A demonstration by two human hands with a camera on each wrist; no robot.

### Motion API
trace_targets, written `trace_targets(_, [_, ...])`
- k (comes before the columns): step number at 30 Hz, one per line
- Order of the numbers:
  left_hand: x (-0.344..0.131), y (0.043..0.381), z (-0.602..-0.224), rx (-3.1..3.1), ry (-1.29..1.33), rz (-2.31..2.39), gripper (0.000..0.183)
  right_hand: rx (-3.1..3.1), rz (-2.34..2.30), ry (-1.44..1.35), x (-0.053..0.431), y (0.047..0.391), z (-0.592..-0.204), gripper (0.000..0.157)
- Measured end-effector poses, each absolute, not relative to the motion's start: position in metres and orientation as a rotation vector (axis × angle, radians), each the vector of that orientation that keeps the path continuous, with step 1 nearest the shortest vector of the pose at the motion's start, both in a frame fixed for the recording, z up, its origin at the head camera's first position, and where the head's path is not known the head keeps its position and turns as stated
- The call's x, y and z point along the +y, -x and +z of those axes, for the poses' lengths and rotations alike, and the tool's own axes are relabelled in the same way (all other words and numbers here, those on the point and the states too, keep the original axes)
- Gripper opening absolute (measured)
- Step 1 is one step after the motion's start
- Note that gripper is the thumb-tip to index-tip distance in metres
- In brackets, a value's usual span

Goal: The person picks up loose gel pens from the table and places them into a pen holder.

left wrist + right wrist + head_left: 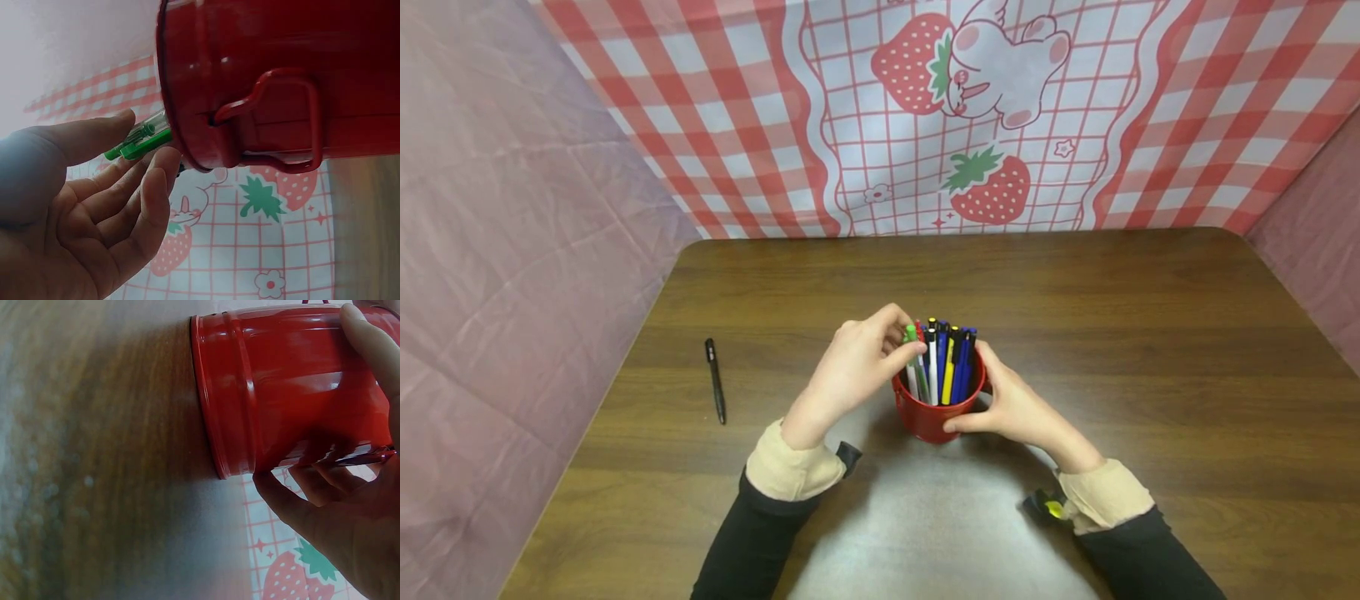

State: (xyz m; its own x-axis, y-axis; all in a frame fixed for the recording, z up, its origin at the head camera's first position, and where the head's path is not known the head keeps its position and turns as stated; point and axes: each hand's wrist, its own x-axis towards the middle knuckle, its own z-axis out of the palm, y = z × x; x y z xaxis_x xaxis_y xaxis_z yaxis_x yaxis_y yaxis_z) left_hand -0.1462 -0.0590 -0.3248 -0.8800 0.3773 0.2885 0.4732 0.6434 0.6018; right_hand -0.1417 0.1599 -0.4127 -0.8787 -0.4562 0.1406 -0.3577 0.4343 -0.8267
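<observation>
A small red metal bucket [928, 423] stands upright on the table, packed with several pens [950, 375] in blue, yellow, white, black and red. At its left rim, my left hand [853, 362] pinches the top of a green clear-barrelled pen [147, 144] between thumb and fingers; the pen's lower part is hidden inside the bucket. My right hand [1018, 404] grips the bucket from the right, thumb on the near side and fingers round the far side. The right wrist view shows the bucket's glossy wall [300, 381] against that hand.
A black pen [716, 382] lies alone on the wooden table [1075, 308], left of my left hand. Behind the table's far edge hangs a checked strawberry cloth [880, 133]. A pinkish cloth [535, 208] hangs on the left side. A wire loop handle [317, 125] juts from the bucket's side.
</observation>
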Motion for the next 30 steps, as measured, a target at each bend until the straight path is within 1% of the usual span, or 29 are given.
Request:
trace_targets(9, [-0.051,0.147,-0.331,-2.762,0.758,-0.870,0.019,2.526,-1.492,0.736,0.160,0.142,-0.414,0.092])
trace_targets(16, [-0.048,0.149,-0.335,-2.829,0.710,-0.783,0.020,2.525,-1.487,0.729,0.160,0.142,-0.414,0.094])
trace_targets(23, [-0.047,0.149,-0.336,-2.824,0.716,-0.790,0.030,2.520,-1.490,0.728,0.160,0.142,-0.415,0.094])
trace_targets(30, [-0.048,0.150,-0.337,-2.827,0.716,-0.783,0.028,2.526,-1.473,0.719,0.160,0.142,-0.413,0.095])
